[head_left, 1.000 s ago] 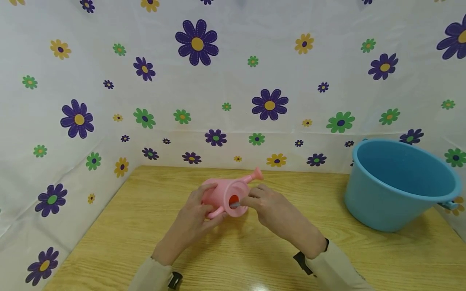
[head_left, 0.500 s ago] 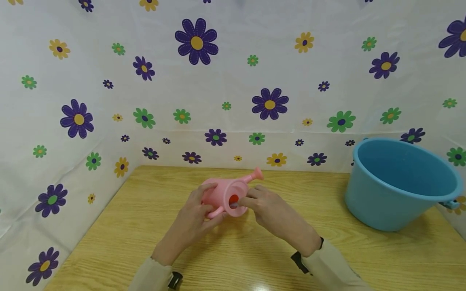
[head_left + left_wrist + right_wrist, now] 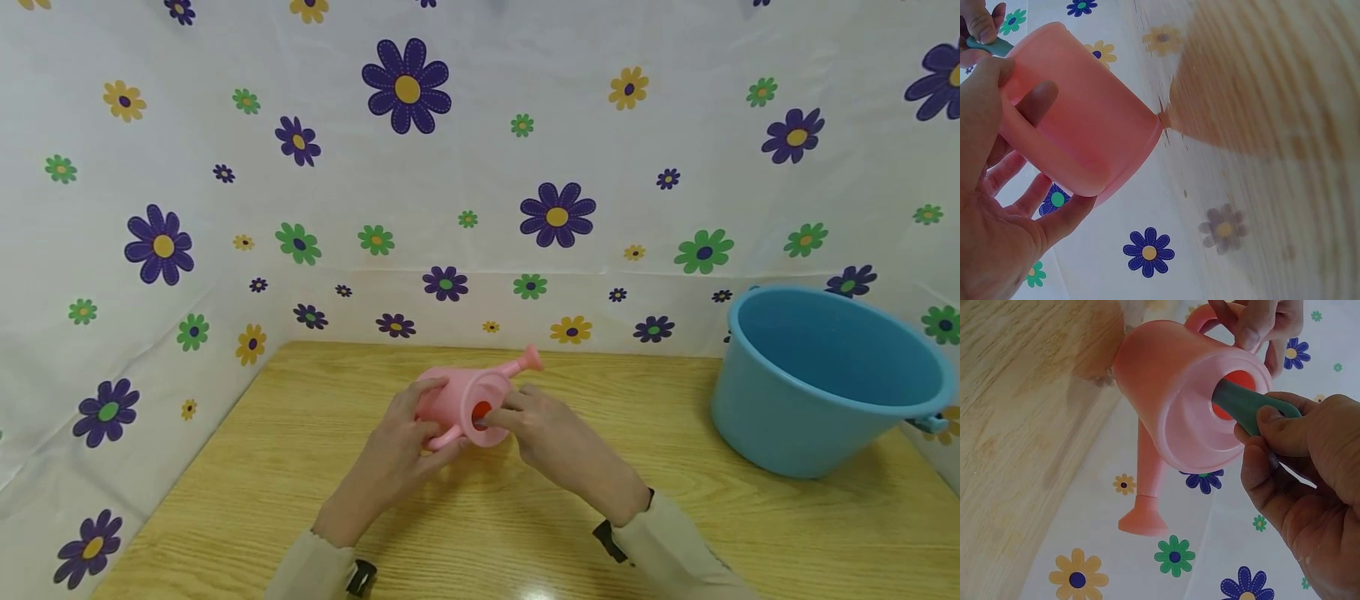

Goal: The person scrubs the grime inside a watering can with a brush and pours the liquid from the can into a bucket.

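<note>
A pink watering can (image 3: 448, 398) lies tilted on its side over the table, its top opening turned toward the person and its spout to the right. My left hand (image 3: 397, 437) grips it by the body and handle, with fingers through the handle loop in the left wrist view. In the right wrist view my right hand (image 3: 1310, 440) pinches a teal-green handle (image 3: 1244, 406) between thumb and fingers. The handle's far end goes into the can's round opening and is hidden inside, so I cannot tell what tool it belongs to. Red-orange shows within the opening.
A large light-blue bucket (image 3: 795, 417) stands on the right of the wooden table (image 3: 247, 500). A white flowered sheet (image 3: 480, 150) rises behind the table and along its left side.
My right hand has shifted slightly left toward the can's opening, and less of the teal-green handle shows. My left hand and the watering can have stayed in place.
</note>
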`<state>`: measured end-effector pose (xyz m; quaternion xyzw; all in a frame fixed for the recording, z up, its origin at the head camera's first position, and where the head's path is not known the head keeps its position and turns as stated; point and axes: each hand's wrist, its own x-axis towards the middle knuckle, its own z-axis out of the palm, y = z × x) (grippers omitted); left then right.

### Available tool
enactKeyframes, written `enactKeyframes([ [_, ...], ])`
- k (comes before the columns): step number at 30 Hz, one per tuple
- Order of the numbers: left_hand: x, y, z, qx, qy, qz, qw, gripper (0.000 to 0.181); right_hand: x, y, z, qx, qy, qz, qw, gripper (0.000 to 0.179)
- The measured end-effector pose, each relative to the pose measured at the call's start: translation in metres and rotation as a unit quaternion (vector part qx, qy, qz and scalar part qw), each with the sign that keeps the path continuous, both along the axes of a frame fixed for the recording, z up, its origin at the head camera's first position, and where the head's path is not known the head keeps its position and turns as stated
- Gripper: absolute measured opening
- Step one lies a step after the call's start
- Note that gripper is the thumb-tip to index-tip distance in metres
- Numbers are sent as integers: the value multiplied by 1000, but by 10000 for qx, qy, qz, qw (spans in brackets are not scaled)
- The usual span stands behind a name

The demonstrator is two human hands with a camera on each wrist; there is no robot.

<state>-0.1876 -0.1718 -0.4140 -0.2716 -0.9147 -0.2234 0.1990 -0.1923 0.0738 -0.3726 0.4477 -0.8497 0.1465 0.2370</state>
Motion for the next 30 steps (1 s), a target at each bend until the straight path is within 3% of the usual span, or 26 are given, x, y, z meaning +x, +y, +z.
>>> enactKeyframes([
  [23, 1, 1, 1, -109, -177, 97, 9997, 32, -1, -2, -2, -20, -209, 52, 9998, 33],
  [30, 2, 1, 2, -135, -138, 82, 9998, 32, 1, 2, 2, -168, -309, 180, 9992, 41],
])
